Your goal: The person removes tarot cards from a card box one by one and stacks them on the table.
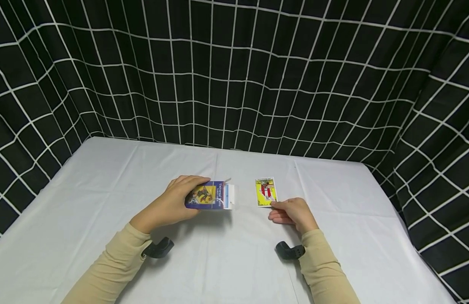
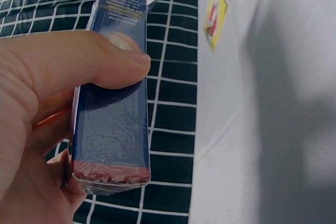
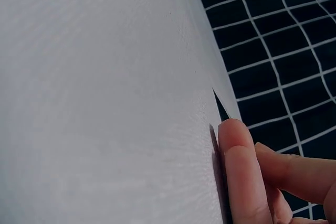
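My left hand (image 1: 177,200) grips a blue tarot card box (image 1: 205,195) above the table, thumb along one narrow side in the left wrist view. The box's end flap stands open toward the right, where a pale edge shows; its contents cannot be made out. To the right, my right hand (image 1: 294,212) pinches a yellow tarot card (image 1: 265,192) by its lower corner between thumb and fingers. The card is face up, with a red and white figure on it. In the right wrist view the card (image 3: 220,107) appears almost edge-on, close to the tablecloth.
A white cloth (image 1: 234,261) covers the table. Black curtains (image 1: 234,76) with a white grid stand behind it and at both sides. Each wrist wears a dark camera mount (image 1: 289,251) over a tan sleeve (image 1: 327,270).
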The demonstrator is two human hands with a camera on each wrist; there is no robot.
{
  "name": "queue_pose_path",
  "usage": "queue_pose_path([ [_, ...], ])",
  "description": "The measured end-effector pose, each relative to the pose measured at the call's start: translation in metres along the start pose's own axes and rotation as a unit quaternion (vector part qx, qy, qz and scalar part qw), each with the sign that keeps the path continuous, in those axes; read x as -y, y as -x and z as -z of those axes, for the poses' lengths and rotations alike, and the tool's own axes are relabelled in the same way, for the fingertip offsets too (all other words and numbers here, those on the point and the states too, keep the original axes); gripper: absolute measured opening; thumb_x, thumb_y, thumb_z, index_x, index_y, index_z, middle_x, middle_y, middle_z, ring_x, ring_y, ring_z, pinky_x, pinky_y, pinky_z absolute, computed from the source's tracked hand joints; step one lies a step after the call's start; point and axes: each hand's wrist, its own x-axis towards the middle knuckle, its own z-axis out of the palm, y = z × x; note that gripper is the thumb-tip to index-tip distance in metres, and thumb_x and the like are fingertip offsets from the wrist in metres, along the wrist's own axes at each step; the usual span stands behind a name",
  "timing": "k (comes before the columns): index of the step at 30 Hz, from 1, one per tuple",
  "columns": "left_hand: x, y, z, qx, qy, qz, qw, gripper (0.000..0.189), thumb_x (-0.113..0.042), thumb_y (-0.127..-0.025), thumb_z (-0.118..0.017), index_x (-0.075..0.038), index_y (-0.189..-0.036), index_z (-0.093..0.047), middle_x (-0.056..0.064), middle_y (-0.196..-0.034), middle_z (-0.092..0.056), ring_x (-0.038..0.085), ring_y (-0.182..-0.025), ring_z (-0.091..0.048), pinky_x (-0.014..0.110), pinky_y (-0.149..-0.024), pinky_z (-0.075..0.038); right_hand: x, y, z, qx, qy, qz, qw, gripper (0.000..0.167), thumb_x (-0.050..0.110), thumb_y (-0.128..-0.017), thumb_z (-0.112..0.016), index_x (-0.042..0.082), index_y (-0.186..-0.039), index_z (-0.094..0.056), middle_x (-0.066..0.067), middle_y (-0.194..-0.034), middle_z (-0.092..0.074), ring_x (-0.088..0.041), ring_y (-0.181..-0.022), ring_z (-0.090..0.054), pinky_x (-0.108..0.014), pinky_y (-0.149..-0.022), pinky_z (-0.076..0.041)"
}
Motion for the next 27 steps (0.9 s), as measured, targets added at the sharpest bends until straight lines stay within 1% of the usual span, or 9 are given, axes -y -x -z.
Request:
queue_pose_path([
  [3, -0.0004, -0.0005, -0.0008, 0.003, 0.0, 0.003, 1.0, 0.076, -0.009, -0.072, -0.08, -0.011, -0.143, -0.051, 0.01, -0.143, -0.057, 0.03, -0.132, -0.047, 0.052, -0.11, -0.033, 0.0003, -0.0001, 0.001, 0.003, 0.005, -0.008, 0.9999, 0.019, 0.011, -0.094, -0.062, -0.006, -0.098, -0.056, -0.004, -0.061, -0.071, -0.008, -0.053, -0.069, -0.023, -0.057, -0.057],
  [11, -0.0015, -0.0012, -0.0016, 0.009, -0.002, 0.005, 0.9999, 0.076, -0.009, -0.073, -0.079, -0.011, -0.144, -0.05, 0.01, -0.144, -0.055, 0.031, -0.133, -0.046, 0.053, -0.111, -0.032, 0.0067, -0.0016, 0.0013, 0.007, 0.066, -0.035, 0.9972, 0.021, 0.014, -0.092, -0.066, -0.007, -0.094, -0.063, -0.002, -0.057, -0.069, -0.008, -0.051, -0.068, -0.023, -0.054, -0.057],
  [17, -0.0019, -0.0014, -0.0021, 0.007, -0.005, -0.001, 1.0, 0.076, -0.009, -0.073, -0.08, -0.01, -0.143, -0.051, 0.011, -0.143, -0.056, 0.031, -0.132, -0.047, 0.053, -0.11, -0.033, 0.0078, -0.004, 0.0002, 0.01, 0.069, -0.041, 0.9968, 0.017, 0.012, -0.092, -0.066, -0.004, -0.087, -0.065, -0.002, -0.054, -0.067, -0.008, -0.048, -0.067, -0.022, -0.052, -0.055],
  [23, -0.0006, -0.0012, -0.0037, -0.001, -0.009, -0.009, 0.9999, 0.075, -0.009, -0.072, -0.08, -0.009, -0.142, -0.052, 0.012, -0.141, -0.058, 0.032, -0.13, -0.048, 0.053, -0.108, -0.034, 0.008, -0.0044, -0.0031, 0.006, 0.062, -0.045, 0.9971, 0.016, 0.012, -0.093, -0.065, -0.003, -0.086, -0.064, -0.002, -0.052, -0.066, -0.007, -0.046, -0.065, -0.021, -0.049, -0.054],
  [27, -0.0003, -0.0009, -0.0045, -0.001, -0.007, -0.01, 0.9999, 0.074, -0.009, -0.073, -0.08, -0.008, -0.142, -0.052, 0.012, -0.141, -0.058, 0.032, -0.128, -0.049, 0.052, -0.107, -0.035, 0.0084, -0.004, -0.0056, 0.007, 0.065, -0.048, 0.9967, 0.015, 0.01, -0.092, -0.064, -0.003, -0.084, -0.063, -0.001, -0.051, -0.065, -0.007, -0.044, -0.064, -0.021, -0.048, -0.054],
])
